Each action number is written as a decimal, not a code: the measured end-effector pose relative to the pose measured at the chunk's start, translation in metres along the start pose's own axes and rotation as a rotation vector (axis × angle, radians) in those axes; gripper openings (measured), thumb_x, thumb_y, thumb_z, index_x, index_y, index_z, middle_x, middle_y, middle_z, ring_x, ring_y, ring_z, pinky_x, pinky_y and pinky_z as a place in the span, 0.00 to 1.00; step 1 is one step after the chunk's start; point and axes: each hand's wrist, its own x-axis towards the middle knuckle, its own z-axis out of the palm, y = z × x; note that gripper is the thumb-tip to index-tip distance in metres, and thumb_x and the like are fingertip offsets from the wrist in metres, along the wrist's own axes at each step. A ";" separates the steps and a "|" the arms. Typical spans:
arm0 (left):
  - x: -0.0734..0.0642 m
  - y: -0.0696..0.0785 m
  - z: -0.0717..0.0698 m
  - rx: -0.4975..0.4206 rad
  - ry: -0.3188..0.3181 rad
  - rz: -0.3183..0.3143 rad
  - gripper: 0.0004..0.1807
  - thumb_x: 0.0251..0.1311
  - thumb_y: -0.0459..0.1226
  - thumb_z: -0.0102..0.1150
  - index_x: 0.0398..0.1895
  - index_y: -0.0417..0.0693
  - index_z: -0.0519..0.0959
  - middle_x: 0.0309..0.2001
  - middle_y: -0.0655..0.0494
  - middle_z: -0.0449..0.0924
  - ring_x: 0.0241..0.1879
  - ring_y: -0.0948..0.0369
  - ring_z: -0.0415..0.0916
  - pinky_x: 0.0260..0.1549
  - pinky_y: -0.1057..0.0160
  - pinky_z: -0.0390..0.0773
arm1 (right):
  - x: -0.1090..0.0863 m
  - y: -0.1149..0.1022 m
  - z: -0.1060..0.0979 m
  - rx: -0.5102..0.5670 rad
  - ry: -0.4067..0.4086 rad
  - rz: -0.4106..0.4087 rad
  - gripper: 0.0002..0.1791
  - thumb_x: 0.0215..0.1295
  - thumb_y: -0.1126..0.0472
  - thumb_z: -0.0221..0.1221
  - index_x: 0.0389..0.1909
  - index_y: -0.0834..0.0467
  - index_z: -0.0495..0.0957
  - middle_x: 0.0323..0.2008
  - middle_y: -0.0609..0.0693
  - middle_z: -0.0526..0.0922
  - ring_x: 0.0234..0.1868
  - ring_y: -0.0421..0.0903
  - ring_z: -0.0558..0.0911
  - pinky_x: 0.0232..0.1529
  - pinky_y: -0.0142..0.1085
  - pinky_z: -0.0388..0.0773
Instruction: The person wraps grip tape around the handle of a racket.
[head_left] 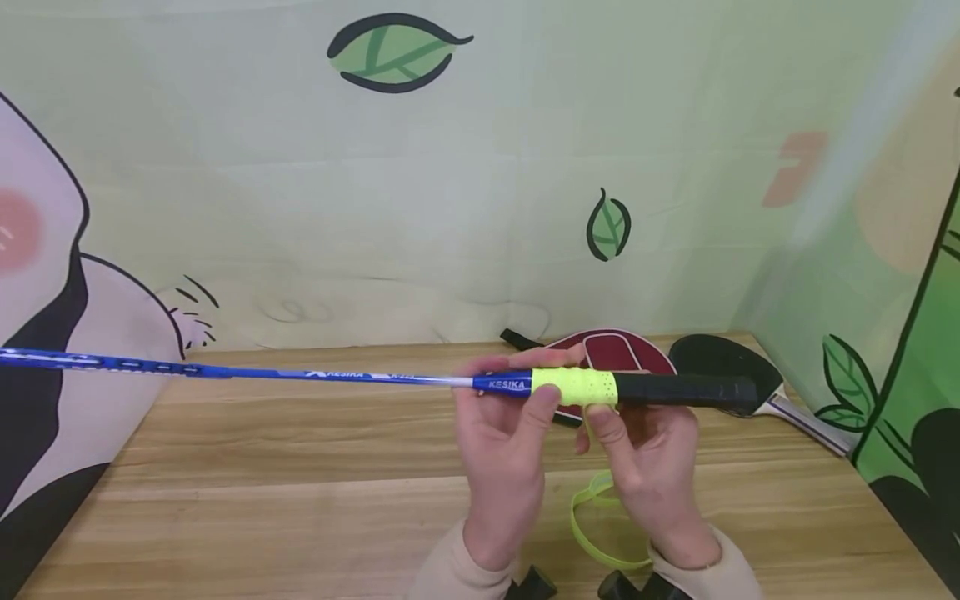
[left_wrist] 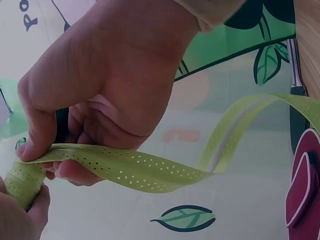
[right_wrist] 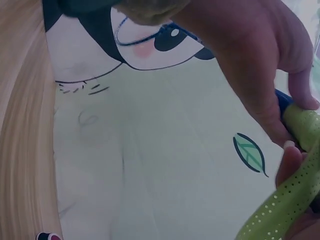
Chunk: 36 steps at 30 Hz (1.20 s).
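A blue badminton racket (head_left: pixel 405 379) lies level across the head view, its head running off the left edge. Yellow-green perforated grip tape (head_left: pixel 573 387) is wound around the handle beside the blue cone; farther right the handle is black (head_left: pixel 675 390). My left hand (head_left: pixel 502 458) grips the cone and wound part, thumb on the tape. My right hand (head_left: pixel 660 475) is at the right end of the winding. In the left wrist view its thumb pinches the loose tape strip (left_wrist: pixel 135 167) where it leaves the handle. The strip hangs in a twisted loop (head_left: pixel 581 525) below the hands.
Behind the hands, a dark red case with white trim (head_left: pixel 645 354) is on the wooden table (head_left: pixel 300 467). To its right lies a black table tennis bat (head_left: pixel 723 354) with its handle toward the right edge. A printed cloth backdrop (head_left: pixel 450 208) stands behind the table.
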 end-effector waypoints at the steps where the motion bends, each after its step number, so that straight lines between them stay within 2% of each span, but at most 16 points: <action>1: 0.000 0.000 -0.001 0.017 -0.014 0.013 0.18 0.65 0.21 0.51 0.52 0.36 0.57 0.48 0.38 0.79 0.52 0.42 0.78 0.51 0.56 0.80 | 0.000 0.000 0.000 -0.004 -0.004 0.005 0.16 0.62 0.78 0.59 0.48 0.78 0.69 0.35 0.58 0.80 0.19 0.46 0.77 0.19 0.33 0.78; 3: 0.000 -0.001 -0.003 0.063 -0.019 0.038 0.17 0.66 0.23 0.51 0.51 0.34 0.57 0.47 0.36 0.80 0.50 0.42 0.79 0.47 0.59 0.82 | 0.001 0.000 -0.001 -0.013 -0.010 0.013 0.16 0.62 0.77 0.59 0.48 0.78 0.69 0.35 0.58 0.80 0.19 0.46 0.77 0.19 0.32 0.79; 6: -0.001 -0.001 -0.002 0.080 0.014 0.029 0.17 0.65 0.25 0.54 0.50 0.33 0.58 0.46 0.33 0.79 0.48 0.41 0.80 0.47 0.55 0.82 | 0.001 0.000 -0.002 -0.046 -0.007 0.000 0.14 0.62 0.74 0.61 0.46 0.78 0.71 0.34 0.57 0.81 0.20 0.45 0.78 0.21 0.30 0.79; 11: -0.002 0.001 0.000 0.070 0.096 -0.041 0.18 0.62 0.28 0.59 0.47 0.38 0.61 0.44 0.36 0.80 0.46 0.42 0.81 0.49 0.49 0.81 | -0.001 0.003 -0.002 -0.066 0.037 -0.012 0.12 0.59 0.76 0.62 0.43 0.77 0.74 0.33 0.55 0.82 0.23 0.44 0.80 0.25 0.29 0.81; 14: -0.003 0.001 0.001 0.066 0.115 -0.075 0.17 0.62 0.28 0.59 0.47 0.39 0.61 0.44 0.34 0.80 0.46 0.42 0.81 0.48 0.48 0.80 | -0.002 0.004 0.000 -0.054 0.079 0.014 0.14 0.57 0.77 0.63 0.43 0.78 0.73 0.35 0.54 0.83 0.25 0.44 0.82 0.27 0.30 0.83; 18: -0.003 0.002 0.000 0.059 0.129 -0.115 0.16 0.63 0.28 0.58 0.47 0.40 0.63 0.45 0.34 0.80 0.46 0.40 0.81 0.48 0.46 0.80 | -0.005 0.006 0.002 -0.072 0.123 0.039 0.16 0.57 0.74 0.64 0.42 0.79 0.71 0.34 0.52 0.83 0.25 0.43 0.82 0.28 0.31 0.83; 21: -0.003 0.003 0.000 0.080 0.156 -0.134 0.15 0.63 0.27 0.59 0.46 0.38 0.63 0.45 0.38 0.81 0.46 0.42 0.81 0.46 0.47 0.81 | -0.005 0.008 0.003 -0.094 0.112 0.006 0.16 0.58 0.73 0.65 0.40 0.79 0.72 0.33 0.52 0.84 0.24 0.43 0.81 0.26 0.30 0.82; 26: -0.003 0.004 0.000 0.139 0.197 -0.145 0.17 0.61 0.27 0.61 0.45 0.34 0.63 0.44 0.35 0.81 0.43 0.45 0.83 0.41 0.49 0.83 | -0.002 0.009 0.002 -0.106 0.054 -0.050 0.13 0.60 0.73 0.63 0.40 0.79 0.72 0.34 0.54 0.83 0.23 0.44 0.79 0.25 0.30 0.81; 33: -0.002 0.007 0.001 0.126 0.209 -0.166 0.17 0.61 0.28 0.62 0.44 0.34 0.63 0.43 0.36 0.82 0.40 0.51 0.84 0.38 0.48 0.83 | 0.000 0.008 -0.001 -0.077 0.018 -0.036 0.14 0.60 0.75 0.62 0.43 0.78 0.72 0.35 0.55 0.82 0.26 0.46 0.80 0.27 0.31 0.82; 36: -0.002 0.008 0.001 0.155 0.220 -0.163 0.18 0.60 0.28 0.63 0.44 0.33 0.63 0.42 0.34 0.81 0.38 0.53 0.84 0.36 0.49 0.84 | 0.000 0.008 -0.001 -0.044 0.011 -0.029 0.16 0.60 0.75 0.61 0.46 0.79 0.70 0.37 0.55 0.81 0.28 0.46 0.81 0.28 0.32 0.83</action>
